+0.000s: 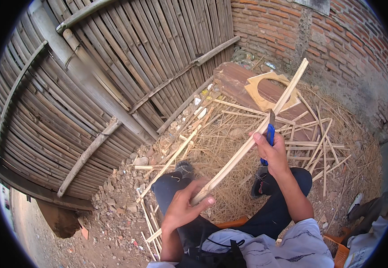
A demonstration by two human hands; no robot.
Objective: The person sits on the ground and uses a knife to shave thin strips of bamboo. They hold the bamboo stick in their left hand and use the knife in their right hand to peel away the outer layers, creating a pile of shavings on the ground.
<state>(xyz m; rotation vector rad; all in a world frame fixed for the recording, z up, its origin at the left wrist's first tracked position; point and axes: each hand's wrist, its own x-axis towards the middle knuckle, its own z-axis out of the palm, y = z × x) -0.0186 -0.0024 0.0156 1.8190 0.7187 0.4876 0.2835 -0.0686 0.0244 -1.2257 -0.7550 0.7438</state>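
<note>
A long pale split-bamboo strip (235,160) runs slantwise from above my lap up toward the far right. Its near end lies in my left hand (186,203), fingers curled round it with the thumb out along one side. Farther up, my right hand (272,151) grips a blue utility knife (270,135), the dark blade standing up beside the strip and seeming to touch its edge. The right thumb rests near the strip too. Beneath lie straw-like shavings (229,138).
More strips (325,147) lie crosswise at right, others (151,228) by my left leg. Ahead is a brown board (229,80) bearing a yellowish panel with a round hole (253,91). A bamboo fence (167,49) and brick wall (337,49) enclose the corner. Another person's shoe (355,203) shows at right.
</note>
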